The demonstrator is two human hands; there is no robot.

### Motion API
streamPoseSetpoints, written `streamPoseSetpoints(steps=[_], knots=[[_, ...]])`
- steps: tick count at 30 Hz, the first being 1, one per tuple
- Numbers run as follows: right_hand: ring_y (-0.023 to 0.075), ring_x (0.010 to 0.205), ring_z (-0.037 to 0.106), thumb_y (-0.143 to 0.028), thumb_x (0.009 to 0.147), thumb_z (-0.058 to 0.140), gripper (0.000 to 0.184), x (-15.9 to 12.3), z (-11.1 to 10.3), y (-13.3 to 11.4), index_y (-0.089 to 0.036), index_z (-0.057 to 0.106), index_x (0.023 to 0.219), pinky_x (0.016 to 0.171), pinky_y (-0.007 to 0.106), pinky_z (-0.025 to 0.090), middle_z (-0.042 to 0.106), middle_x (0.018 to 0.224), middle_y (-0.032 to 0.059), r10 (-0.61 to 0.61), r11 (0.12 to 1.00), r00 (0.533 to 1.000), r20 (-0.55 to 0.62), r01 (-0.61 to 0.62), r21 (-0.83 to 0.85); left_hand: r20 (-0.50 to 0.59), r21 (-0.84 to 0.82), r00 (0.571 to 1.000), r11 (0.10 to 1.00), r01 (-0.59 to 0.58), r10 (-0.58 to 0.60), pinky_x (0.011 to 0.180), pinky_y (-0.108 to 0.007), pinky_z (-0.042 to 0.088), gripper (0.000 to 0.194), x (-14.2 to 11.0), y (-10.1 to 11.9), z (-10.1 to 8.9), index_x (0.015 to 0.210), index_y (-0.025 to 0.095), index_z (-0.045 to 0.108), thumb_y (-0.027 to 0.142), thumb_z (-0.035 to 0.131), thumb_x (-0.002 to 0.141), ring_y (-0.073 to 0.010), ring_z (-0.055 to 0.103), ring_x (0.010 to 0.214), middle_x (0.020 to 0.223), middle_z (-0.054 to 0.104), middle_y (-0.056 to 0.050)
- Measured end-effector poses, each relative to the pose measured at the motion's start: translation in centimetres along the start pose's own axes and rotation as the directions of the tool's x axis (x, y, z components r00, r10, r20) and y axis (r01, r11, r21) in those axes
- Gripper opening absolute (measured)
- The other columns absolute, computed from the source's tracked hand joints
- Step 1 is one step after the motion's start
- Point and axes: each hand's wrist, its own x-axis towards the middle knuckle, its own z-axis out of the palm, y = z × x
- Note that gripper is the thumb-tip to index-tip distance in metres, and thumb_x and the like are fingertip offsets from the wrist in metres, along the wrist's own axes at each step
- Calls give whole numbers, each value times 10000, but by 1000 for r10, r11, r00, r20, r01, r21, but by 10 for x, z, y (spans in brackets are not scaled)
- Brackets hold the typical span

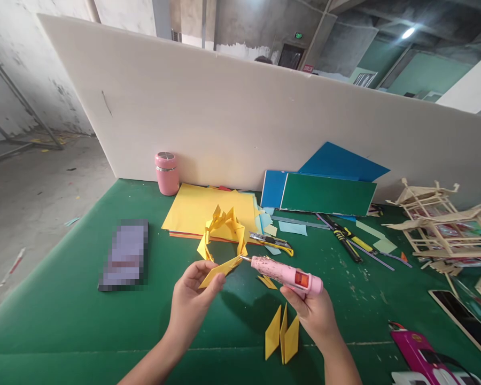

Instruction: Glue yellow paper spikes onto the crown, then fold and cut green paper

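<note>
Board (pixel 232 107): pale, upright at 12 o'clock, behind the table.
Table (pixel 64 321): green, under everything.
Hands: left hand (pixel 195 291) pinches the yellow piece (pixel 221 274); right hand (pixel 312 315) wraps round the gun (pixel 280 271).
Gun: pink, nozzle towards 10 o'clock, at the piece's far end.
Ring (pixel 225 218): folded yellow, 1 o'clock from the left hand, the nearer.
Piece: long axis towards 2 o'clock.

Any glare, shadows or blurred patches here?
Head view: the ceiling lamp glares white; a soft shadow darkens the green table between left hand and right hand; the rectangular item on the left is pixelated; the pink glue gun looks reasonably sharp.
</note>
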Motion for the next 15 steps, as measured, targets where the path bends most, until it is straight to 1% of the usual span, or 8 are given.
streamPoseSetpoints(steps=[3, 6, 8, 10, 12, 13, 15], knots=[[250, 635, 698, -643, 820, 490, 483, 0, -1, 0, -195, 670, 784, 493, 282, 539, 723, 715, 95, 41, 999, 999, 8, -41, 7, 8, 10, 1000, 1000, -10, 10, 529, -238, 540, 272, 0, -1, -1, 722, 177, 635, 381, 770, 603, -127, 597, 560, 663, 652, -1], [275, 698, 703, -643, 781, 539, 473, 0, -2, 3, -189, 665, 817, 541, 309, 551, 731, 773, 117, 127, 991, 991, -35, -126, 35, 13, 14, 1000, 999, -29, 29, 535, -240, 542, 268, -1, -1, -1, 727, 174, 638, 381, 767, 616, -132, 606, 567, 677, 662, -9], [254, 632, 681, -661, 749, 561, 481, 1, -2, 6, -189, 635, 811, 515, 304, 534, 711, 722, 101, 216, 973, 974, -65, -210, 90, 12, 18, 999, 999, -44, 43, 534, -240, 540, 266, 0, -1, -2, 730, 172, 645, 380, 768, 619, -136, 609, 571, 689, 670, -16], [194, 498, 605, -669, 729, 576, 487, 2, -2, 10, -198, 584, 856, 450, 279, 490, 650, 611, 40, 321, 935, 944, -78, -303, 185, 5, 25, 998, 998, -66, 66, 522, -235, 533, 259, 1, 0, -2, 739, 174, 661, 385, 763, 628, -135, 604, 569, 705, 676, -20], [147, 419, 516, -660, 716, 598, 494, 4, -3, 16, -211, 524, 910, 409, 254, 443, 568, 529, -30, 422, 881, 904, -75, -389, 271, -6, 36, 995, 994, -103, 103, 523, -232, 531, 243, 2, 1, -3, 753, 179, 685, 388, 751, 647, -130, 598, 574, 743, 677, -25], [139, 409, 497, -662, 704, 608, 506, 5, -4, 19, -214, 504, 916, 407, 249, 435, 539, 508, -50, 468, 854, 881, -69, -430, 293, -11, 40, 992, 991, -124, 125, 530, -230, 532, 233, 3, 2, -4, 762, 184, 696, 388, 743, 660, -127, 596, 581, 771, 675, -27], [145, 429, 512, -699, 663, 608, 543, 7, -5, 26, -211, 500, 875, 430, 258, 453, 529, 502, -52, 553, 809, 830, -74, -513, 287, -23, 39, 987, 986, -161, 162, 550, -229, 537, 214, 5, 5, -5, 777, 195, 708, 383, 730, 679, -121, 596, 598, 817, 667, -27]])
